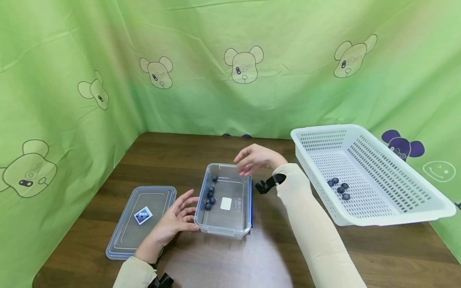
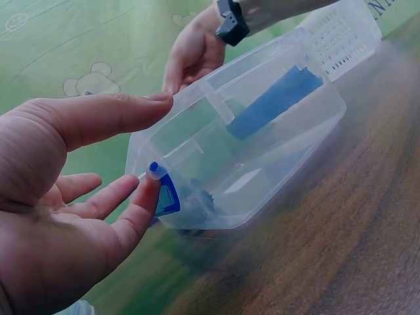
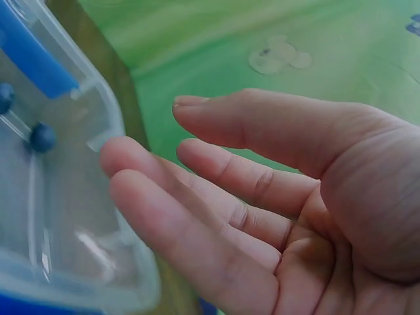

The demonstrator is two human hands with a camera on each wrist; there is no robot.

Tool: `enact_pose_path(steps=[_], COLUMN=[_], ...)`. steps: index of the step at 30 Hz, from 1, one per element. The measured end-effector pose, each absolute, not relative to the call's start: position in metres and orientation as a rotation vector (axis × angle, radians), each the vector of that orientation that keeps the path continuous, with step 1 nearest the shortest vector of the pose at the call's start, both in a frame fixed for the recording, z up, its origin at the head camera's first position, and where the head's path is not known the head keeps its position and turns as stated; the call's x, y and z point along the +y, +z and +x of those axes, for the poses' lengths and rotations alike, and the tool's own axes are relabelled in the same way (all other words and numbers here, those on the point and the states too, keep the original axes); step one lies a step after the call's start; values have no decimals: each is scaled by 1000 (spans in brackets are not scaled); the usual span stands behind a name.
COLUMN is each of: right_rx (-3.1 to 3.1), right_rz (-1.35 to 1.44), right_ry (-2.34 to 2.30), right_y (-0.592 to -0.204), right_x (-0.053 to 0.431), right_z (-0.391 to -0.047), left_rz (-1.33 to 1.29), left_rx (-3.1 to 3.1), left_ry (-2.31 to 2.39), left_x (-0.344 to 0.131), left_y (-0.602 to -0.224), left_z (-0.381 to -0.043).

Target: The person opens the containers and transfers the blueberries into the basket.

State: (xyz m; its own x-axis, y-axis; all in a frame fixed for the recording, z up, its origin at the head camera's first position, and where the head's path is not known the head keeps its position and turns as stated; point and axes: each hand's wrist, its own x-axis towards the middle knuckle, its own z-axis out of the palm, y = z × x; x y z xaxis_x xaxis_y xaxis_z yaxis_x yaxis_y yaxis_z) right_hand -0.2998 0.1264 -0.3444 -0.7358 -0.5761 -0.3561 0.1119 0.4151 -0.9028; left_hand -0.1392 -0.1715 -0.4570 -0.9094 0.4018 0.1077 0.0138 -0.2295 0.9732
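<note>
A clear plastic food box (image 1: 230, 225) with blue side clips stands on the table, several blueberries (image 1: 211, 195) along its left side. My left hand (image 1: 176, 218) rests its fingertips against the box's left side, fingers spread and fairly straight. Over the far right corner hovers my right hand (image 1: 256, 159), fingers loosely bent. Nothing lies between its thumb and fingers in the right wrist view, where blueberries (image 3: 42, 136) show inside the box. Several more blueberries (image 1: 341, 190) lie in a white perforated basket (image 1: 374, 188) at the right.
A clear lid (image 1: 153, 236) with a blue rim and a diamond label lies left of the box. The brown wooden table (image 1: 187, 150) meets a green printed curtain (image 1: 201, 104) at the back and sides. A black camera mount (image 1: 268, 184) sits on the right wrist.
</note>
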Motion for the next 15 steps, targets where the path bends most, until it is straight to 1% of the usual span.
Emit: enact_pose_path(steps=[15], right_rx=[2065], right_rz=[-383], right_ry=[-1179], right_y=[-369], right_x=[72], right_z=[-294], left_rz=[495], left_rx=[1757], left_ry=[2214], left_x=[-173], left_y=[-458], left_z=[-139])
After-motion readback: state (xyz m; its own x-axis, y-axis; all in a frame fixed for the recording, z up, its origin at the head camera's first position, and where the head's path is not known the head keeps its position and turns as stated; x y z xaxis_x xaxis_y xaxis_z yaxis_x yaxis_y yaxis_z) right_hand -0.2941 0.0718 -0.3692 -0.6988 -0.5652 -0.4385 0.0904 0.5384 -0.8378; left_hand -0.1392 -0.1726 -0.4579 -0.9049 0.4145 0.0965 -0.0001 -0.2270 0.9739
